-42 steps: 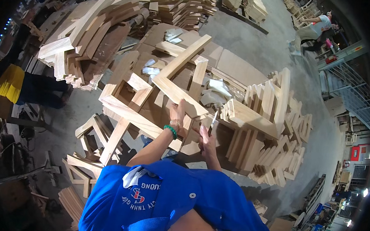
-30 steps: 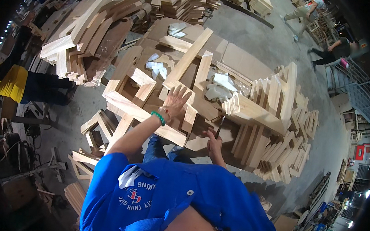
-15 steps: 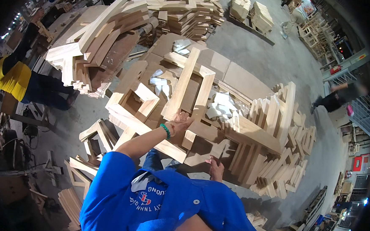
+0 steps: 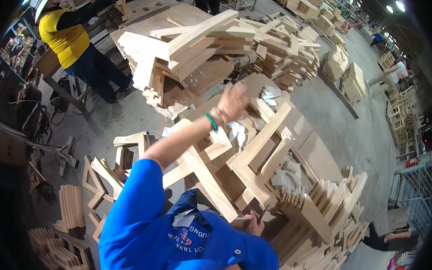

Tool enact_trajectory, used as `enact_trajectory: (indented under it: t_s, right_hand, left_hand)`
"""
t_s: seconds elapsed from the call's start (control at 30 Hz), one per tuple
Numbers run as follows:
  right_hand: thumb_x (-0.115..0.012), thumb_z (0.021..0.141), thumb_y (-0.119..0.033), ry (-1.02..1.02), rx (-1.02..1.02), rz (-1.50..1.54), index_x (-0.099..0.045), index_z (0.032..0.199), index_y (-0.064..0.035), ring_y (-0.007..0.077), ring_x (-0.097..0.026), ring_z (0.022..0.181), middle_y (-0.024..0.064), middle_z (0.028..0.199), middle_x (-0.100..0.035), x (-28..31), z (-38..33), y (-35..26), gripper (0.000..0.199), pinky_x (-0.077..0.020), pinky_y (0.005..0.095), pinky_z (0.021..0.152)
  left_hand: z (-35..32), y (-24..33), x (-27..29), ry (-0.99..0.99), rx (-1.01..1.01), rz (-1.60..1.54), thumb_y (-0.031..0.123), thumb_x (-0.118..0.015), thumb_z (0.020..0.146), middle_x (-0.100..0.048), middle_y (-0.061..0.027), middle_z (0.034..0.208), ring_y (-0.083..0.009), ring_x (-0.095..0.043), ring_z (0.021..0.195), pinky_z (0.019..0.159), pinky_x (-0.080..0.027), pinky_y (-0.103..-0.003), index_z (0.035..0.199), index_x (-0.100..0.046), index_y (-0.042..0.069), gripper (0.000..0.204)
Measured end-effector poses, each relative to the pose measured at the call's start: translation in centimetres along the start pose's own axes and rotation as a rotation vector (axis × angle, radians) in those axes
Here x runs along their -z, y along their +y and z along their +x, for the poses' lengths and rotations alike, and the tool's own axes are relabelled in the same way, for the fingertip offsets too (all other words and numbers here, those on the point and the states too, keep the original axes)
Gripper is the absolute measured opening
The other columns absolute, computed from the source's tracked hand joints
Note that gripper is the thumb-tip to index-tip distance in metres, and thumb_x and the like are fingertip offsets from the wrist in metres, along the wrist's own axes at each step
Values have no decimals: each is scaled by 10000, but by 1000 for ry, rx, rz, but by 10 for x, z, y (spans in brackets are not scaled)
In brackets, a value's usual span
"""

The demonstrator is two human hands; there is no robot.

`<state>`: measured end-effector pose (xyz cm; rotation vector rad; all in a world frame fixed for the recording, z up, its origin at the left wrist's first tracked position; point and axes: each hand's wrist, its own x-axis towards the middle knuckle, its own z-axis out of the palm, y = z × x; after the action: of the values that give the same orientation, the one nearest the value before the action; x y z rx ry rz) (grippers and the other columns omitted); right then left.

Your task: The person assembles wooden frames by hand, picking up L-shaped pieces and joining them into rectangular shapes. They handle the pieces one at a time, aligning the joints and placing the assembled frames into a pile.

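Note:
My left hand is raised and blurred above the heap of pale wooden frames, fingers apart, holding nothing; a green band circles its wrist. Under it lies a ladder-like wooden frame on top of other crossed frames. My right hand is low by my blue-shirted shoulder, at the near end of that frame. It is partly hidden, with a small dark thing at its fingers; its grip is unclear.
A tall pile of wooden beams and frames rises behind. Upright frame parts are stacked at the right. A person in a yellow top works at a bench on the far left. Loose frames lie on the floor at the left.
My left hand has let go of the frame and lifted up and away from it. My right hand has dropped lower, toward my body. The view has swung to the left.

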<state>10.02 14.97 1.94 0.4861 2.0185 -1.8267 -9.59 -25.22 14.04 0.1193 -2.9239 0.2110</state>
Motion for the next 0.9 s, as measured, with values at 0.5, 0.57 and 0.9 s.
enact_trajectory:
  t_s: [0.5, 0.57, 0.9]
  right_hand:
    - [-619, 877, -179, -29, 195, 8, -624, 1037, 42, 137, -610, 733, 116, 774, -677, -32, 12, 7, 272, -467, 249, 720]
    - [-622, 876, -195, -43, 163, -13, -636, 1031, 29, 120, -605, 756, 90, 782, -678, -31, 7, 9, 273, -464, 255, 731]
    - [-594, 915, -202, -257, 182, -138, -601, 1095, 43, 117, -606, 769, 83, 820, -664, -42, 12, -35, 304, -465, 245, 727]
  left_hand:
    - [80, -236, 39, 210, 707, -7, 191, -574, 796, -556, -186, 1110, -318, -564, 1045, 845, -423, -484, 1334, -394, 126, 571]
    - [63, -231, 58, 310, 606, -52, 195, -599, 787, -560, -185, 1082, -328, -572, 1019, 837, -430, -490, 1361, -366, 168, 620]
    - [-59, -179, 259, 941, 269, -1388, 343, -642, 816, -620, -53, 914, -131, -595, 770, 693, -501, -274, 1227, -544, 29, 527]
